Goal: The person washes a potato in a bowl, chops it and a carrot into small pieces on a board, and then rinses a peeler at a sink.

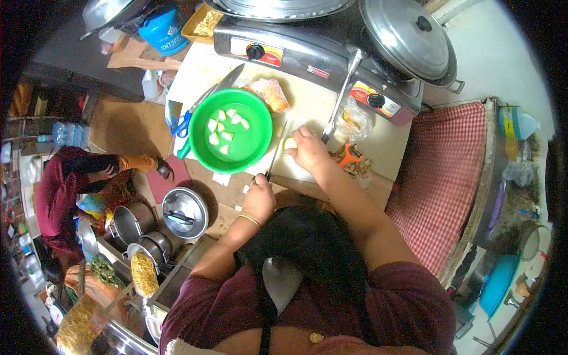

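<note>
My left hand (260,196) grips the dark handle of a kitchen knife, its narrow blade (277,151) pointing away from me. My right hand (308,150) pinches a pale peeled piece of vegetable, perhaps potato (290,143), just right of that blade. Left of the knife stands a green plastic basin (199,153) holding water and several cut pale chunks (227,136). An orange peeler (350,155) lies among brown peelings (360,168) beyond my right wrist. Behind the basin rests a plastic bag with orange contents (273,97).
A gas stove (297,62) with a lidded pan (408,44) borders the far side of the board. Blue-handled scissors (181,125) and a larger knife (230,77) lie by the basin. Pots (133,219) and a bending person (62,199) are at left. A clear bag (353,117) sits near the stove.
</note>
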